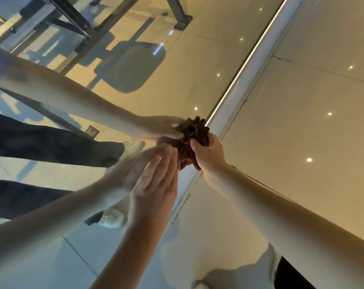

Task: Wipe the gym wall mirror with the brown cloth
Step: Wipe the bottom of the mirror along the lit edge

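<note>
Right hand grips the bunched brown cloth against the mirror; left hand flat beside it, fingers straight.

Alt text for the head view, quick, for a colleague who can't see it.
A person's right hand grips a bunched brown cloth against the gym wall mirror near its bottom edge, while the left hand lies flat on the glass beside it. The mirror reflects dark trousers and gym equipment.
</note>
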{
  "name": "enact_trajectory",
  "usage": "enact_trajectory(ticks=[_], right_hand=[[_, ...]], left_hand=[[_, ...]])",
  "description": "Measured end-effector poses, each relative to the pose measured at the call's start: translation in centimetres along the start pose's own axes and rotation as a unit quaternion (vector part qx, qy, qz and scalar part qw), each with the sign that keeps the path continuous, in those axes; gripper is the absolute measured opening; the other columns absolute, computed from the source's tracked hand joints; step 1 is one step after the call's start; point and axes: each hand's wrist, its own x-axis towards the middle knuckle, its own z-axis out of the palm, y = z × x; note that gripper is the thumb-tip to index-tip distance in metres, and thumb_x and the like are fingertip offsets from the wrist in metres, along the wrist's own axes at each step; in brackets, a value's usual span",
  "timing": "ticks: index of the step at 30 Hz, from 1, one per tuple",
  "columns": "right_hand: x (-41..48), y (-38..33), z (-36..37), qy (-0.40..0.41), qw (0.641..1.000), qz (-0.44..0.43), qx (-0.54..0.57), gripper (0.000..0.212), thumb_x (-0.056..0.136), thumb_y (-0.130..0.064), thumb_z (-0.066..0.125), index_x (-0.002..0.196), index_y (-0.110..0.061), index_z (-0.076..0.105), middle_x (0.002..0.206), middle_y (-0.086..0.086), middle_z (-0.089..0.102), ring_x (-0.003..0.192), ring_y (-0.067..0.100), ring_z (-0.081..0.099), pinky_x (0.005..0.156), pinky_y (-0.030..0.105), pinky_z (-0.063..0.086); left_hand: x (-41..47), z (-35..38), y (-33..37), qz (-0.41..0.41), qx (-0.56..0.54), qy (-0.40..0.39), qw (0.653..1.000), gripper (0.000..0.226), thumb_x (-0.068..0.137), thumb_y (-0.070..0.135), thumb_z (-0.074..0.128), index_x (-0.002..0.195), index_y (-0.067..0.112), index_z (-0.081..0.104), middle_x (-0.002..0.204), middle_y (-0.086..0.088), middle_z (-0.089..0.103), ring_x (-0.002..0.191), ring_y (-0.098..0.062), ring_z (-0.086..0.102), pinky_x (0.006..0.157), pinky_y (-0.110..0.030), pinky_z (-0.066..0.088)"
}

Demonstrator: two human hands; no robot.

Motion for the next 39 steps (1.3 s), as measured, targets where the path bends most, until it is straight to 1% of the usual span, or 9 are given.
enact_trajectory(ticks=[5,10,14,17,20,24,29,33,39], right_hand=[[3.4,-4.1,-2.1,0.014,0.997,-0.067,0.032,0.038,0.098,-0.014,0.059,0.135,-0.016,0.050,0.121,0.002,0.064,0.109,0.016,0.063,0.086,0.024,0.055],[3.9,-3.8,-2.0,0.008,0.999,-0.005,0.030,0.038,0.101,-0.017,0.054,0.138,-0.017,0.046,0.123,0.004,0.063,0.110,0.017,0.064,0.094,0.034,0.054],[4.2,-6.3,-3.1,-0.024,0.999,0.006,0.027,0.042,0.098,-0.015,0.059,0.137,-0.017,0.045,0.116,0.002,0.062,0.107,0.019,0.063,0.083,0.030,0.056],[6.1,-8.2,-3.9,0.001,0.998,-0.058,0.019,0.042,0.097,-0.014,0.059,0.138,-0.016,0.048,0.125,0.004,0.062,0.114,0.020,0.062,0.096,0.040,0.055],[6.2,-7.4,-3.3,0.018,0.999,-0.030,0.019,0.044,0.099,-0.014,0.055,0.141,-0.017,0.044,0.125,0.006,0.062,0.111,0.023,0.064,0.094,0.046,0.056],[6.1,-6.7,-3.7,-0.019,1.000,0.013,-0.016,0.050,0.096,-0.011,0.059,0.142,-0.022,0.044,0.121,0.000,0.059,0.096,0.013,0.061,0.073,0.027,0.054],[8.1,-9.6,-5.0,0.005,0.999,-0.037,0.012,0.052,0.096,-0.008,0.060,0.144,-0.021,0.044,0.129,0.003,0.060,0.112,0.021,0.060,0.071,0.021,0.050],[7.1,-7.9,-4.0,-0.013,0.999,0.017,-0.032,0.046,0.099,-0.015,0.055,0.143,-0.020,0.043,0.120,0.004,0.062,0.096,0.017,0.064,0.064,0.023,0.049],[7.8,-9.9,-5.4,-0.011,1.000,-0.021,-0.010,0.048,0.094,-0.012,0.063,0.139,-0.016,0.048,0.123,0.003,0.061,0.107,0.019,0.062,0.080,0.027,0.055]], left_hand=[[1.8,0.1,0.4,0.010,0.022,-0.028,0.999,0.052,0.097,0.015,0.029,0.141,-0.009,0.041,0.151,-0.019,0.043,0.144,-0.029,0.028,0.121,-0.040,0.009],[3.4,-0.1,0.8,0.010,0.015,-0.063,0.998,0.056,0.089,0.018,0.041,0.140,-0.005,0.047,0.151,-0.015,0.045,0.142,-0.026,0.030,0.121,-0.039,0.009],[4.5,0.1,0.9,-0.001,0.003,-0.076,0.997,0.056,0.087,0.017,0.046,0.138,-0.007,0.050,0.150,-0.019,0.044,0.143,-0.028,0.031,0.121,-0.040,0.010],[5.5,0.1,0.8,0.000,-0.007,-0.072,0.997,0.054,0.087,0.016,0.047,0.134,-0.007,0.054,0.148,-0.019,0.047,0.141,-0.029,0.032,0.120,-0.039,0.010],[6.3,0.3,1.2,-0.001,-0.013,-0.050,0.999,0.045,0.097,0.009,0.033,0.136,-0.006,0.050,0.148,-0.018,0.048,0.142,-0.029,0.033,0.120,-0.040,0.010],[7.5,0.2,1.6,-0.015,-0.015,-0.024,0.999,0.057,0.103,0.004,0.003,0.138,-0.004,0.047,0.150,-0.017,0.046,0.143,-0.029,0.031,0.121,-0.041,0.008],[11.1,-0.1,1.0,-0.023,-0.008,0.047,0.999,0.053,0.105,0.005,0.008,0.136,-0.003,0.049,0.147,-0.014,0.050,0.141,-0.028,0.031,0.120,-0.041,0.009],[13.8,0.4,0.9,-0.013,0.009,0.081,0.997,0.043,0.104,0.011,0.026,0.138,0.002,0.050,0.146,-0.007,0.053,0.141,-0.022,0.032,0.120,-0.037,0.010],[14.3,0.7,1.0,-0.008,0.029,0.072,0.997,0.042,0.104,0.012,0.029,0.138,0.002,0.051,0.147,-0.006,0.052,0.140,-0.019,0.033,0.118,-0.037,0.012]])
